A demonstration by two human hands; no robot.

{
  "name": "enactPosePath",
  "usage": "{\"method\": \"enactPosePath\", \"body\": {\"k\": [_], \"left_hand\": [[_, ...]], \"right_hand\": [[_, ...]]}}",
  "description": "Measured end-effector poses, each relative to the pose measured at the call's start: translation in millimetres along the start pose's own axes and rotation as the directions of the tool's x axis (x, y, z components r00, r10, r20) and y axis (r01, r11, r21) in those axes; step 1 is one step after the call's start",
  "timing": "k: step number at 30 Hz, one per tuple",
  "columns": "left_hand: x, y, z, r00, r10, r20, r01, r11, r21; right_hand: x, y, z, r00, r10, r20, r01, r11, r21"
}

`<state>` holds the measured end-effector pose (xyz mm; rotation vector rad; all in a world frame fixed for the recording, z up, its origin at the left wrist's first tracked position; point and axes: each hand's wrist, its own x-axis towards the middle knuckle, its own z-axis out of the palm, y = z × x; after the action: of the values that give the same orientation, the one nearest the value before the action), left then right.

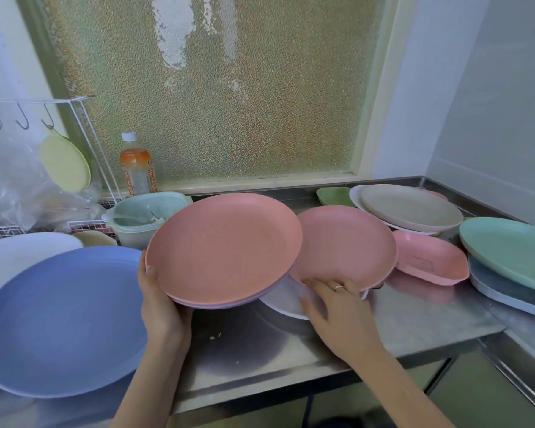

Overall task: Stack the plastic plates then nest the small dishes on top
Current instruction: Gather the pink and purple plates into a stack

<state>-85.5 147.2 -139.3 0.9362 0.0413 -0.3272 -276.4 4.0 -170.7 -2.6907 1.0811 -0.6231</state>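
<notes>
My left hand (pixel 159 304) grips the left rim of a small stack with a pink plate (pixel 223 245) on top and lilac plates under it, held tilted above the steel counter (pixel 414 319). My right hand (pixel 334 307) reaches under a second pink plate (pixel 349 242), its fingers on the white plate (pixel 283 301) lying beneath; whether it grips is unclear. A pink small dish (pixel 430 257) sits to the right. A large blue plate (pixel 62 319) lies at the left. Beige plates (pixel 411 208) and a green small dish (pixel 334 196) are at the back right.
A mint-green plate (pixel 513 251) rests on a blue-grey dish at the far right. A mint lidded container (pixel 142 214), an orange drink bottle (pixel 136 168) and a white wire rack (pixel 84 134) stand at the back left, before a frosted window. The counter's front edge runs below my hands.
</notes>
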Motion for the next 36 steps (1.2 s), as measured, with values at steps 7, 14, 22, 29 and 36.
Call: {"method": "enactPosePath", "body": {"k": [7, 14, 22, 29, 36], "left_hand": [[2.0, -2.4, -2.3, 0.997, 0.067, 0.035, -0.070, 0.995, 0.077], [8.5, -6.1, -2.3, 0.993, 0.086, 0.080, -0.103, 0.966, 0.236], [10.5, -7.1, -2.5, 0.988, 0.121, 0.099, -0.146, 0.942, 0.304], [6.4, -4.9, -3.6, 0.963, 0.157, 0.218, -0.226, 0.913, 0.341], [-0.1, -19.9, 2.1, 0.874, -0.003, 0.486, -0.183, 0.924, 0.335]], "right_hand": [[50.0, -12.2, 7.5, 0.996, -0.011, 0.092, 0.006, 0.999, 0.052], [89.8, -21.7, 7.7, 0.980, 0.090, 0.177, -0.121, 0.978, 0.171], [122.2, -7.7, 30.4, 0.979, 0.202, 0.028, -0.204, 0.961, 0.189], [133.9, 8.2, -10.9, 0.951, 0.067, -0.303, 0.101, 0.856, 0.507], [98.4, 9.0, -53.3, 0.951, 0.085, -0.296, 0.117, 0.789, 0.603]]}}
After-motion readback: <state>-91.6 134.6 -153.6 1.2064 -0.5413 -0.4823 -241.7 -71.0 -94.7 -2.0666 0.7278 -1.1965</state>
